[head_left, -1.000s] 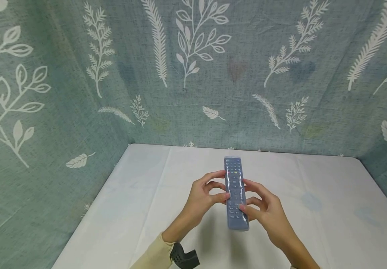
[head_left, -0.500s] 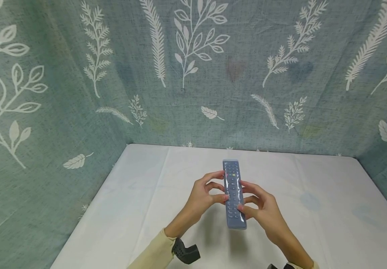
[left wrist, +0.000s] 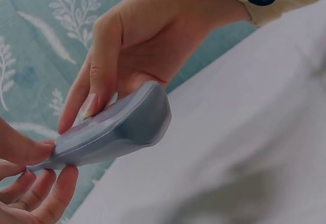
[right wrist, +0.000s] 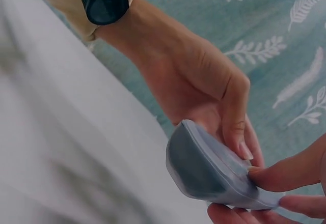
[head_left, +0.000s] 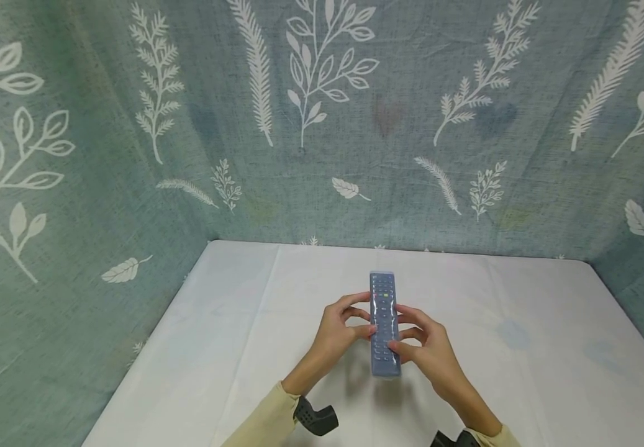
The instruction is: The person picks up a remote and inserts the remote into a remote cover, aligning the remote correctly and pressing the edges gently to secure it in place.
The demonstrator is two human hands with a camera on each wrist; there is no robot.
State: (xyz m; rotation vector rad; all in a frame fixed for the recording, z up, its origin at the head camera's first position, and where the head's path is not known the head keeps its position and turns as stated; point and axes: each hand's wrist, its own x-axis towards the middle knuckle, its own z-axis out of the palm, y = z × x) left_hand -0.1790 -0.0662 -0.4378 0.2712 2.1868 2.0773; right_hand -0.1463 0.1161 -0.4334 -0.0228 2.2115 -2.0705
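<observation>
A long blue-grey remote control (head_left: 384,323), wrapped in shiny clear plastic, is held above the white table, its button side facing up. My left hand (head_left: 335,329) grips its left edge, thumb on the buttons and fingers along the side. From the right, my right hand (head_left: 430,354) pinches the lower half, with the thumb on the face. In the left wrist view the smooth near end of the remote control (left wrist: 145,119) shows, with the right hand (left wrist: 147,40) beyond it. The right wrist view shows the left hand (right wrist: 193,76) behind the remote control (right wrist: 204,168).
The white table (head_left: 215,347) lies beneath, with soft shadows under the hands. Green curtains with white leaf prints (head_left: 277,180) hang behind it and at both sides. Dark wrist-worn devices (head_left: 316,417) sit at both cream cuffs.
The remote control has shifted slightly left, its far end lower in the head view, and it looks shorter. Both hands moved with it, keeping their grip. The view itself has shifted slightly.
</observation>
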